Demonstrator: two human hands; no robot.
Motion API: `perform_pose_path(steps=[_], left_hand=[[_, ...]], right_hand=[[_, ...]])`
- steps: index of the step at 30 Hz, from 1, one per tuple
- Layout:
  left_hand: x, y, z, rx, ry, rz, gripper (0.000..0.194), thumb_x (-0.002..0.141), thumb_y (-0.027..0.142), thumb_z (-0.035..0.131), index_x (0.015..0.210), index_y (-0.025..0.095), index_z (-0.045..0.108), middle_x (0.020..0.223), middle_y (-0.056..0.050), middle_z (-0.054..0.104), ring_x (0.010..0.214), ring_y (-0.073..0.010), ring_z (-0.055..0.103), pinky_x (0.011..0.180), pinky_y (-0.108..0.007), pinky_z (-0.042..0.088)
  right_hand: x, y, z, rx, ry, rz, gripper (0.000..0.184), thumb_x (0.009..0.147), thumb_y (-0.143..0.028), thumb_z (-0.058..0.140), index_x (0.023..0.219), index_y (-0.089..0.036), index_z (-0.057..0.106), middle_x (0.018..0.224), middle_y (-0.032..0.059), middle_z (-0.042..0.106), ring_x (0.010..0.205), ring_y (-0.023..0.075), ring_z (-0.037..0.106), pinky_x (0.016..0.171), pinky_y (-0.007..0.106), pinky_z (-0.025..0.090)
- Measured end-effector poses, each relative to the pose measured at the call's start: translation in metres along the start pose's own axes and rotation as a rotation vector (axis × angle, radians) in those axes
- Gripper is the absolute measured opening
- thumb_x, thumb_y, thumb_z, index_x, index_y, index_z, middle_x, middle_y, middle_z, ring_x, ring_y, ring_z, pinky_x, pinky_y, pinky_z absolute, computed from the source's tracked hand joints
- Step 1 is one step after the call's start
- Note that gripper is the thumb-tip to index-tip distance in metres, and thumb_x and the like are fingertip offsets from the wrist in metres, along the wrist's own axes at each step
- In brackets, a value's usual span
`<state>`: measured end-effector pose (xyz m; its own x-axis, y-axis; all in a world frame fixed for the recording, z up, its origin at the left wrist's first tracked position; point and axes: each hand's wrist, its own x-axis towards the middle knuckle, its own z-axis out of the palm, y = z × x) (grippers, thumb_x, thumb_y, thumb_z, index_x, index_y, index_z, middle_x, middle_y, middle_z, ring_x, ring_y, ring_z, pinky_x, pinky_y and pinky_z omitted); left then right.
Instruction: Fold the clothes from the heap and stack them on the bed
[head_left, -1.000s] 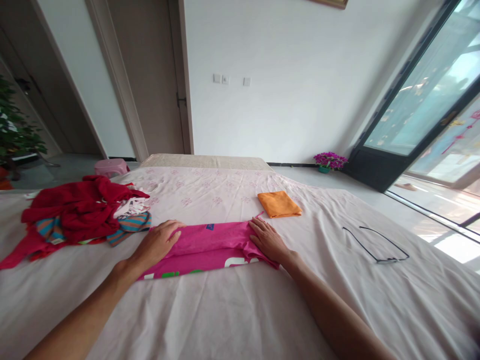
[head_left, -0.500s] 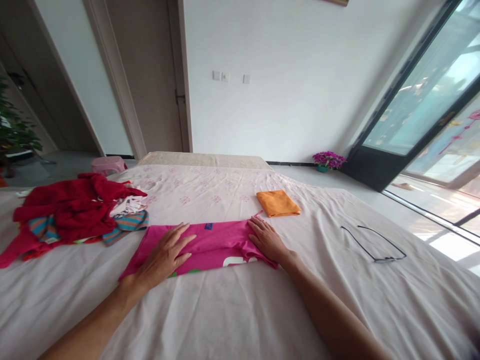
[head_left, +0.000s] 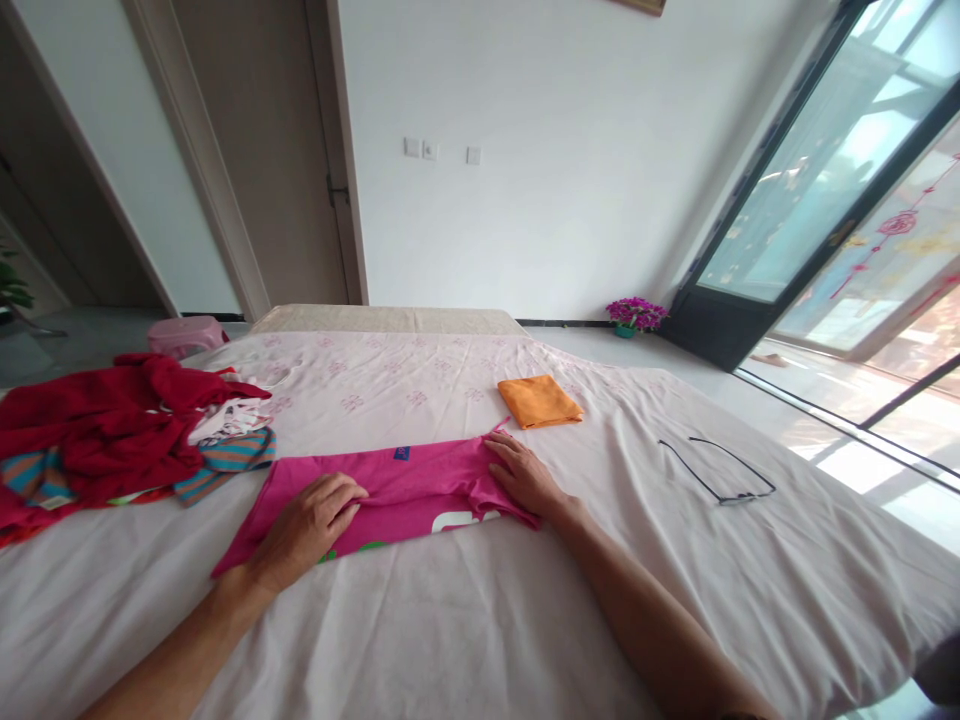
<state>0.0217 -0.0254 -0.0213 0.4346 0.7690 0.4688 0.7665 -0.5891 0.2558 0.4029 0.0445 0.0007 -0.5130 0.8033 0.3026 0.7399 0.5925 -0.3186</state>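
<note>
A folded pink garment (head_left: 420,480) lies lengthwise on the bed, with a small blue label near its far edge and white and green print along its near edge. On its left part, my left hand (head_left: 309,525) is closed, thumb and fingers drawn together on a ridge of the cloth. My right hand (head_left: 525,475) rests flat on the right end, fingers stretched out and open. Just beyond that end sits a folded orange cloth (head_left: 540,402), apart from the pink garment.
A heap of red clothes (head_left: 135,430) with a striped blue and orange piece (head_left: 225,465) lies at the left. Black-framed glasses (head_left: 724,495) rest on the pale bed sheet (head_left: 420,640) to the right. Behind the bed stand a pink stool (head_left: 184,336) and purple flowers (head_left: 636,313).
The fingers of my left hand, spread before, have drawn together on the cloth. My right hand stays on the garment's right end. The whole view has shifted, with everything slightly further left.
</note>
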Motion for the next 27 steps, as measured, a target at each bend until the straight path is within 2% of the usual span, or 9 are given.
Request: perform_pose_path(steps=[11, 20, 23, 27], left_hand=[[-0.0010, 0.0059, -0.0053, 0.112, 0.044, 0.018, 0.016, 0.095, 0.022, 0.046, 0.095, 0.022, 0.062, 0.088, -0.003, 0.063, 0.085, -0.0168, 0.058, 0.082, -0.032, 0.046], [-0.0019, 0.0012, -0.0015, 0.050, -0.003, -0.005, 0.014, 0.094, 0.022, 0.047, 0.097, 0.024, 0.061, 0.092, -0.002, 0.063, 0.091, -0.0164, 0.060, 0.084, -0.030, 0.047], [-0.0025, 0.0003, -0.0024, 0.062, 0.001, -0.004, 0.019, 0.091, 0.015, 0.046, 0.102, 0.024, 0.060, 0.096, -0.003, 0.063, 0.095, -0.0177, 0.060, 0.087, -0.032, 0.047], [-0.0039, -0.0031, -0.0019, 0.079, 0.019, -0.016, 0.038, 0.082, 0.000, 0.041, 0.105, 0.024, 0.060, 0.098, -0.003, 0.063, 0.098, -0.0186, 0.059, 0.090, -0.034, 0.046]], right_hand=[[-0.0014, -0.0024, -0.0008, -0.007, -0.005, 0.000, 0.046, 0.095, -0.031, 0.043, 0.139, -0.021, 0.049, 0.143, 0.0089, 0.049, 0.132, 0.0220, 0.044, 0.112, 0.039, 0.034], [-0.0019, 0.0001, 0.0015, -0.034, -0.015, 0.010, 0.046, 0.095, -0.032, 0.043, 0.140, -0.023, 0.048, 0.144, 0.0084, 0.047, 0.133, 0.0223, 0.043, 0.111, 0.040, 0.035], [-0.0020, -0.0001, 0.0011, -0.031, -0.013, 0.006, 0.046, 0.096, -0.032, 0.042, 0.140, -0.022, 0.048, 0.145, 0.0085, 0.047, 0.133, 0.0220, 0.043, 0.112, 0.039, 0.035], [-0.0021, -0.0001, 0.0011, -0.028, -0.016, 0.007, 0.046, 0.095, -0.032, 0.043, 0.140, -0.022, 0.047, 0.145, 0.0088, 0.046, 0.133, 0.0226, 0.042, 0.112, 0.040, 0.035]])
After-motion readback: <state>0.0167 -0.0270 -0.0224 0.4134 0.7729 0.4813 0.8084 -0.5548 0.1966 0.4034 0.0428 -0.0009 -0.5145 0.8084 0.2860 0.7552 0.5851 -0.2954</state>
